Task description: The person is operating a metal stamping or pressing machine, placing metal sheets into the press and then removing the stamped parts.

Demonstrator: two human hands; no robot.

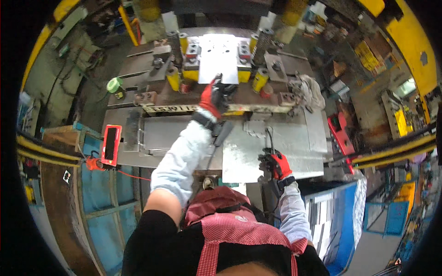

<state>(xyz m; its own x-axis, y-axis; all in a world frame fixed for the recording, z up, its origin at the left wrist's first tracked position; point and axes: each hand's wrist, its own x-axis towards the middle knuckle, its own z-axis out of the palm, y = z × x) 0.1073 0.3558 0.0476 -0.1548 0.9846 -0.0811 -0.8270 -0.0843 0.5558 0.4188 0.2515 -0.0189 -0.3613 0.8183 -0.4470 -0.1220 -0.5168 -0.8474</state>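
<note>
My left hand (214, 95), in a red and black glove, reaches forward to the near edge of a bright flat metal sheet (218, 62). Its fingers close at that edge, partly hiding it. The sheet lies between the yellow blocks of a press die and shows several dark holes. Closer to me, my right hand (275, 164), gloved alike, is closed around a thin dark hooked rod (270, 138). The rod rises over a large shiny metal plate (244, 158) on the bench. Dark bands circle both wrists.
Upright posts (175, 48) and yellow cylinders (260, 79) flank the die. Stacked grey sheets (165, 131) lie left on the bench, near a red-framed device (111, 145). A green-lidded container (115, 86) stands farther left. Rags (311, 92) hang right; a blue bin (343, 221) stands below.
</note>
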